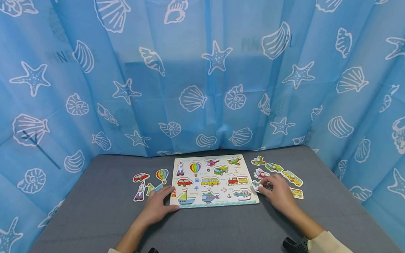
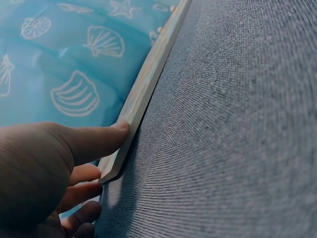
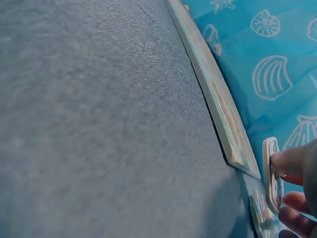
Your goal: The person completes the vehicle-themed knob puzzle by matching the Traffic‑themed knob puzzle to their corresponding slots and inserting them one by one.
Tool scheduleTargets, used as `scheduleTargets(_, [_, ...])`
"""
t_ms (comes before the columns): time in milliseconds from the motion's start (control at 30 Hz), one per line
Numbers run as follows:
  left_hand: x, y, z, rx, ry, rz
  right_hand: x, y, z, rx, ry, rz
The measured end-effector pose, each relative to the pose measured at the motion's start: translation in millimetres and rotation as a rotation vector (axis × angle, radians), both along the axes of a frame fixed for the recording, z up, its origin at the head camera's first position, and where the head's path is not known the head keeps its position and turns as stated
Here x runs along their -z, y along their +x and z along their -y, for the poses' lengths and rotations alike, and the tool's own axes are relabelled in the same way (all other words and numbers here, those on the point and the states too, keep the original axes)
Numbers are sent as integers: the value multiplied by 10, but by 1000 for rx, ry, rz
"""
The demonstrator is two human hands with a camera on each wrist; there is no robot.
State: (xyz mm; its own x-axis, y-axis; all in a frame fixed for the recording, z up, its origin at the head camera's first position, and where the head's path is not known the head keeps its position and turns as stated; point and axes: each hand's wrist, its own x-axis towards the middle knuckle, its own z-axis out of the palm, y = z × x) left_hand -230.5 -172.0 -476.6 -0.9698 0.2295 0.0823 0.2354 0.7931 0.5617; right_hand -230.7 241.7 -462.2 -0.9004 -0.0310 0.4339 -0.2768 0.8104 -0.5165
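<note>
A wooden vehicle puzzle board (image 1: 196,192) lies flat on the grey table. My left hand (image 1: 157,205) holds its near left corner, the thumb (image 2: 99,141) against the front edge and the fingers by the left side. Off the board's right edge, my right hand (image 1: 279,193) pinches a puzzle piece (image 3: 269,173) between thumb and fingers. That piece stands tilted on edge; its picture is mostly turned away. Below it lies another piece with a knob (image 3: 261,213). A helicopter piece (image 1: 261,173) is just beyond the right fingers, and a train piece (image 1: 297,193) shows beside the hand.
Left of the board lie a red car piece (image 1: 141,177), a balloon piece (image 1: 162,175), a rocket piece (image 1: 139,192) and a sailboat piece (image 1: 151,188). Plane (image 1: 258,160), green truck (image 1: 274,167) and bus (image 1: 292,178) pieces lie at the right. A blue seashell curtain (image 1: 219,114) hangs behind.
</note>
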Motion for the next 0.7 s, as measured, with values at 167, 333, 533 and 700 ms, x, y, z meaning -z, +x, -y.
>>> scheduleTargets(167, [-15,-2,-4,5,-7,11,-15,-68,77,-29,-18,0])
scheduleTargets(333, [-35,4,-11,6,-9,7,0,-122,146,-69,-33,-17])
scheduleTargets(533, [-56,15,-15,4,-16,2,11,-122,224,-105,-14,-7])
scheduleTargets(700, [-60,23,-16,0,-21,6,18,-99,309,-116,17,11])
